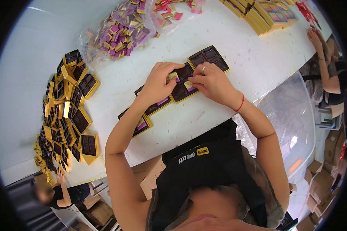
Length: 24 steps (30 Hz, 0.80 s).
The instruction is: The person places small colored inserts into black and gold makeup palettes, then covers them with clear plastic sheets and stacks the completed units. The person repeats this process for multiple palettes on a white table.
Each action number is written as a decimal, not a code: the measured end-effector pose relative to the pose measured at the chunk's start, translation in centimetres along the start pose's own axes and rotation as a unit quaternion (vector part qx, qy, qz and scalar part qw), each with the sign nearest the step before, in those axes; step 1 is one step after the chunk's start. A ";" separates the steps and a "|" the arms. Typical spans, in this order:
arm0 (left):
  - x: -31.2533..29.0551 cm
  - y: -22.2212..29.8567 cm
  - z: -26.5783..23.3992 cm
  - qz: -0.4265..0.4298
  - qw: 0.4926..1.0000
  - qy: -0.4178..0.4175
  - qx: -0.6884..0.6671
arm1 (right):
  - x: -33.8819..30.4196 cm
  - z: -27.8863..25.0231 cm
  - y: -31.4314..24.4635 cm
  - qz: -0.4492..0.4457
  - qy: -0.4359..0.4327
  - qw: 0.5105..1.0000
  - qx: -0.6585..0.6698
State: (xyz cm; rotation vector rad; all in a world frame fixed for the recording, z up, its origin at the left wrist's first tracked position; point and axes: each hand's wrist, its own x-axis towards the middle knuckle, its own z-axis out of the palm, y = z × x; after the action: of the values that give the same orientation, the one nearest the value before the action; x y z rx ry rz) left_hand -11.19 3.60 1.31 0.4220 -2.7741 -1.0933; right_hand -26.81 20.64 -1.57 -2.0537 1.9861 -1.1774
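Observation:
Both hands are over a gold-edged box with a dark brown compartment insert (pixel 180 93), in a slanting row of such boxes on the white table. My left hand (pixel 158 81) is closed, its fingertips on a small gold-and-purple wrapped piece (pixel 173 76). Another gold-and-purple piece (pixel 189 85) is pinched in my right hand (pixel 214 81), which wears a ring. At the row's far right end, a box with bare compartments (pixel 209 58) touches its neighbour. Toward the lower left, two boxes (pixel 160 106) (pixel 140 126) hold purple pieces; my left forearm partly hides them.
Clear bags with many purple-gold pieces (pixel 119 38) and pink ones (pixel 169 11) lie at the back. A large heap of gold boxes (pixel 71 111) fills the left. Stacked filled boxes (pixel 264 17) stand back right. Two other people are at the edges. A clear plastic bin (pixel 289 115) is at right.

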 end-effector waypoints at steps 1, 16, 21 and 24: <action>-0.3 0.4 0.4 0.016 0.999 0.031 -0.006 | -0.1 -0.1 0.0 -0.006 -0.009 1.000 -0.029; -5.5 0.9 3.0 0.049 0.977 0.044 0.204 | -2.6 -0.1 -2.8 -0.073 -0.064 0.979 -0.181; -0.5 -8.2 -3.7 -0.001 0.954 0.277 0.112 | 4.2 0.4 -1.7 -0.130 0.002 0.991 -0.028; 2.7 -15.6 -6.0 -0.007 0.935 0.331 0.128 | 12.8 5.8 -2.1 -0.156 -0.013 0.982 0.103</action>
State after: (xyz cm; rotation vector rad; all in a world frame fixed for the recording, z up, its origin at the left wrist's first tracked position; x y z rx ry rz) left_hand -9.20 -12.02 -4.89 0.6881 -2.2940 -0.4560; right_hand -23.35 7.20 1.44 -2.3106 1.4910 -1.3320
